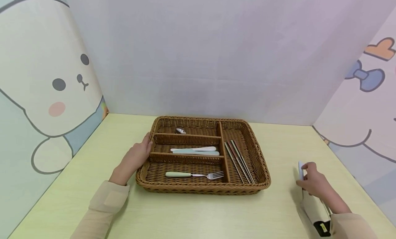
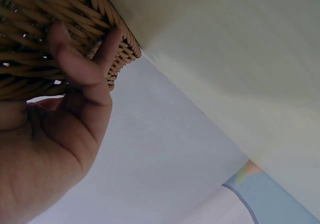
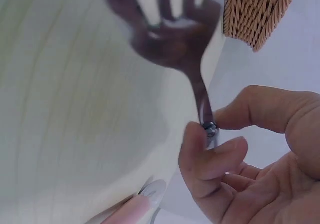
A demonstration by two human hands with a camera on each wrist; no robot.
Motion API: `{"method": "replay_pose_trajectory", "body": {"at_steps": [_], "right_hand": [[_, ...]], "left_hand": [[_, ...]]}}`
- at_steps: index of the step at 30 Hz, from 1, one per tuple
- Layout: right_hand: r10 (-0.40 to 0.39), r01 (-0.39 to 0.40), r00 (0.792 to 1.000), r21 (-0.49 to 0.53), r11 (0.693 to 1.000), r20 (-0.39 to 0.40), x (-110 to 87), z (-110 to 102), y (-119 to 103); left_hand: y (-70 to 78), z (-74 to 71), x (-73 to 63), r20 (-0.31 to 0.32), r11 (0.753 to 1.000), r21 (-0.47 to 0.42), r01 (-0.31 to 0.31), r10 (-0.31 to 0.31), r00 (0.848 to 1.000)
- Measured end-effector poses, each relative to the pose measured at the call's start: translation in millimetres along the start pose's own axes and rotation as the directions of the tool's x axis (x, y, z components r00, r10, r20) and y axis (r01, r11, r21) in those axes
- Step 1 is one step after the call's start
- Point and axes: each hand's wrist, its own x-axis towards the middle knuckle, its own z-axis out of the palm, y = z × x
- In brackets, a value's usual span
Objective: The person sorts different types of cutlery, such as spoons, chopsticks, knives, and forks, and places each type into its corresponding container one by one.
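At the left side of the brown wicker cutlery basket [image 1: 202, 188], my left hand [image 1: 136, 160] grips the rim. Its fingers curl against the weave in the left wrist view. Off to the right of the basket, my right hand [image 1: 316, 180] pinches a fork [image 3: 172, 42] between thumb and fingers at the neck, tines toward the wrist camera. The fork's light blue handle [image 1: 300, 171] rises past the fingertips in the head view. Below the hand in the right wrist view lies a pink-handled utensil [image 3: 131, 210] with shiny metal, partly cut off by the frame.
In the basket, a spoon [image 1: 180, 131] lies in the back compartment, white and light blue knives [image 1: 198, 152] in the middle one, and a green-handled fork [image 1: 179, 174] in front. Metal chopsticks [image 1: 240, 161] fill the right compartment. A pale wall [image 1: 216, 60] stands behind the table [image 1: 198, 215].
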Motion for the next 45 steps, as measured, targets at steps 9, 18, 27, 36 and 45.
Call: {"method": "replay_pose_trajectory", "body": {"at_steps": [9,18,27,36,45], "right_hand": [[-0.114,0.109,0.979,-0.039,0.993,-0.169,-3.3,0,-22],[-0.294,0.276,0.896,-0.102,0.956,-0.334,-2.9,5,-42],[-0.427,0.366,0.817,-0.223,0.903,-0.387,-4.3,8,-67],[-0.508,0.429,0.781,-0.278,0.859,-0.365,-9.0,15,-96],[-0.583,0.481,0.713,-0.333,0.811,-0.390,-12.1,29,-121]], "left_hand": [[-0.2,-0.1,0.0,-0.001,1.000,-0.005,-0.001,0.001,1.000],[0.2,0.4,-0.1,-0.011,1.000,-0.001,-0.008,0.008,1.000],[-1.4,0.3,0.2,-0.005,1.000,0.017,-0.004,0.004,1.000],[-2.0,-0.1,0.8,-0.001,1.000,0.030,-0.002,0.002,1.000],[-3.9,1.8,1.7,0.000,1.000,0.023,-0.002,0.002,1.000]]}}
